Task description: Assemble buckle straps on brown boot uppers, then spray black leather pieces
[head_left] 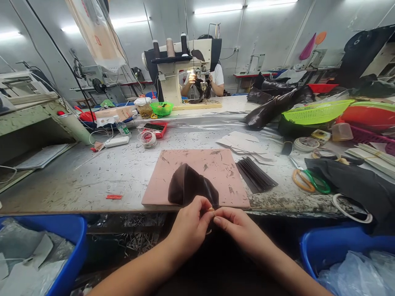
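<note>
Pinching the dark piece (191, 185), left hand (191, 222), fingers closed; right hand (239, 225) alongside, fingers bunched, grip unclear

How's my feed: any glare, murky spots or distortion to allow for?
Head view: ceiling lights blown out white; head view: shiny sheeting streaked with glare; head view: dark piece shows little surface detail, with near-black shadow below the hands; head view: outer edges stretched, wide-angle style.

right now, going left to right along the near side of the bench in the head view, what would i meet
red strip, dark brown piece, stack of dark strips, orange-and-green-handled scissors, white ring
</note>
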Motion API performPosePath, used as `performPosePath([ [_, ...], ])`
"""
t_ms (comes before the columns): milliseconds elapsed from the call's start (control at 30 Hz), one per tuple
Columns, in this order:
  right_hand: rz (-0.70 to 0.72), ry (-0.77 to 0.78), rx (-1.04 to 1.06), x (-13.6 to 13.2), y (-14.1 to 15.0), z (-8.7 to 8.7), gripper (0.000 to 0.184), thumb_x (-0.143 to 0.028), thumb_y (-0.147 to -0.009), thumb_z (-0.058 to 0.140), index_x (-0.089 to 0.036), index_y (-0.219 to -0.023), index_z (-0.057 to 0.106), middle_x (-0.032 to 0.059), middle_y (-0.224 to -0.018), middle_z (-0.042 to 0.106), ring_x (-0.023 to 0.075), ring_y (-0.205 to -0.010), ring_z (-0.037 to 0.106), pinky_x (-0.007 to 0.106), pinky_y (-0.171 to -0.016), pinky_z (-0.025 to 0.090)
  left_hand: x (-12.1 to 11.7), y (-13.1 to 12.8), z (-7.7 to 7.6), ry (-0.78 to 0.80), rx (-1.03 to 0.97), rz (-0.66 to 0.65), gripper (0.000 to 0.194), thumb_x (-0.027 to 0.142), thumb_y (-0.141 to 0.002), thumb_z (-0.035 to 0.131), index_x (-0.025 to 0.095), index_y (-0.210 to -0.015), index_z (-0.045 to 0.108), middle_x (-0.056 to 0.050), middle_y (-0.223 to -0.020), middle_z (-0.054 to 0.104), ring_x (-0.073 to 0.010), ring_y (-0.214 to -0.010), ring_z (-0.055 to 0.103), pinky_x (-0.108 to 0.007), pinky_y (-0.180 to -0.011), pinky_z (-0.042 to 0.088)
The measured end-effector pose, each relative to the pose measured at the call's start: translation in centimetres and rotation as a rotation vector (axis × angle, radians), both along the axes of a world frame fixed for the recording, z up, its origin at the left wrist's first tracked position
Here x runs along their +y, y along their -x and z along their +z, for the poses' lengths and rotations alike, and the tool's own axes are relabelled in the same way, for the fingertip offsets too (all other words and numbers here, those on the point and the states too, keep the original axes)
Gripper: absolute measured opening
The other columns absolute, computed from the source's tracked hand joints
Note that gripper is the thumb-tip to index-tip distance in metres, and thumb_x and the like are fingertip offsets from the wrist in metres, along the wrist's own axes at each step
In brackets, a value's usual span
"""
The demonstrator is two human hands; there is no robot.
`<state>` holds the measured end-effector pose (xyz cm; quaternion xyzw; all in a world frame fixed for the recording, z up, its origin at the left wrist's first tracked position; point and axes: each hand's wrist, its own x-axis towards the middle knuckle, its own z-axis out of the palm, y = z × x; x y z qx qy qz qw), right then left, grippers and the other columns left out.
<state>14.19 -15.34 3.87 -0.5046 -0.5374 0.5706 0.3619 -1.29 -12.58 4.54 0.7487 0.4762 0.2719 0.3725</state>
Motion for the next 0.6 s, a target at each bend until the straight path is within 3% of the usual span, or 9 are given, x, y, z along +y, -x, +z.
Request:
performPosePath([
  [167,-0.039,0.072,0.089,-0.2,-0.1,-0.1,0.032,-0.046,-0.075,0.057,-0.015,-0.077,0.065,0.0020,-0.071,0.062,0.0161,-0.069,0.053,0.029,-0.068,0.041,-0.1,0.0,-0.4,0.065,-0.084,0.033,0.011,0.030,-0.082,0.047,0.020,-0.081,0.048,0.001,-0.074,0.055,-0.0114,-0.062,0.052,-0.024,-0.059,0.043],
  [333,-0.062,0.082,0.164,-0.2,-0.3,-0.4,0.031,-0.045,-0.066,0.068,-0.017,-0.078,0.063,0.0025,-0.076,0.064,0.0192,-0.080,0.058,0.032,-0.075,0.042,-0.1,0.3,-1.0,0.216,-0.263,0.047,0.015,0.033,-0.081,0.050,0.019,-0.083,0.047,0.002,-0.074,0.050,-0.0096,-0.060,0.049,-0.021,-0.052,0.045],
  [433,-0.128,0.120,0.273,-0.2,-0.1,-0.9,0.036,-0.045,-0.063,0.071,-0.019,-0.081,0.053,-0.0017,-0.067,0.061,0.0156,-0.068,0.058,0.029,-0.066,0.042,0.2,0.2,-1.0,0.353,-0.326,-0.006,0.019,0.030,-0.077,0.054,0.018,-0.091,0.050,0.001,-0.075,0.050,-0.0097,-0.061,0.050,-0.020,-0.050,0.046],
  [600,-0.037,0.074,0.221,-0.3,-0.4,-0.7,0.027,-0.042,-0.071,0.064,-0.018,-0.081,0.058,0.0014,-0.073,0.063,0.0167,-0.073,0.059,0.031,-0.072,0.044,0.2,0.0,-0.4,0.377,-0.377,0.040,0.016,0.029,-0.074,0.057,0.017,-0.082,0.050,0.002,-0.070,0.049,-0.0085,-0.057,0.049,-0.018,-0.047,0.043],
])
